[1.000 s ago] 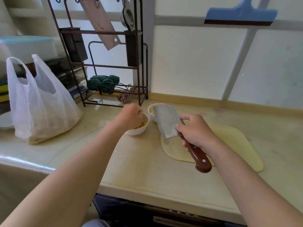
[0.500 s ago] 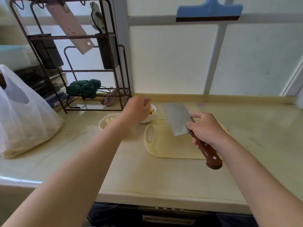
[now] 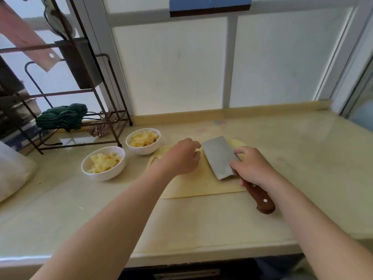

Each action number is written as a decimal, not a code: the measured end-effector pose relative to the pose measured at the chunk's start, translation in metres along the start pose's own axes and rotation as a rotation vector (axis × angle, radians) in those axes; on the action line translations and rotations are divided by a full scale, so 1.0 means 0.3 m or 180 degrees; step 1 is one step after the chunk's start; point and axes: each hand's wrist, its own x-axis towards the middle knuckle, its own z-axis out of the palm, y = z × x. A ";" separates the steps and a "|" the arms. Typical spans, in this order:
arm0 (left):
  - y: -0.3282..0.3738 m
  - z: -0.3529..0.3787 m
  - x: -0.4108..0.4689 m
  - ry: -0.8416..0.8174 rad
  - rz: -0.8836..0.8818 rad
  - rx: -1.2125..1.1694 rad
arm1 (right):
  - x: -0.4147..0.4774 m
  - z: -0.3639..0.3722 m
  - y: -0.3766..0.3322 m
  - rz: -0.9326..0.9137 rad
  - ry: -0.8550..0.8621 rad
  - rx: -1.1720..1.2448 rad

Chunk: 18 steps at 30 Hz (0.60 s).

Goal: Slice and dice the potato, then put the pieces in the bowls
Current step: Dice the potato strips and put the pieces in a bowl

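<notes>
On the pale cutting board (image 3: 193, 184), at the middle of the table (image 3: 302, 150), both hands meet. The right hand (image 3: 254, 168) has its grip wrapped tight round the wooden handle of the cleaver (image 3: 219, 158), thumb and forefinger pinching the base of the blade. The blade's long axis runs from near right to far left, its flat face turned up. The left hand (image 3: 179, 158) hovers just beside the blade's left edge with fingers loosely curled; whether it holds anything I cannot tell, since its underside is hidden. No whole potato shows on the board. The diced potato lies in two white bowls: the near bowl (image 3: 103, 165) and the far bowl (image 3: 143, 140), both to the left of the board, on the left hand's side. Any remaining pieces would travel leftward, and the left hand is plainly the nearer one for that. The task looks close to done.
</notes>
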 end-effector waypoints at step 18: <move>-0.053 0.034 -0.003 -0.0280 -0.0156 0.0096 | 0.040 -0.014 -0.017 -0.0384 -0.0259 -0.1339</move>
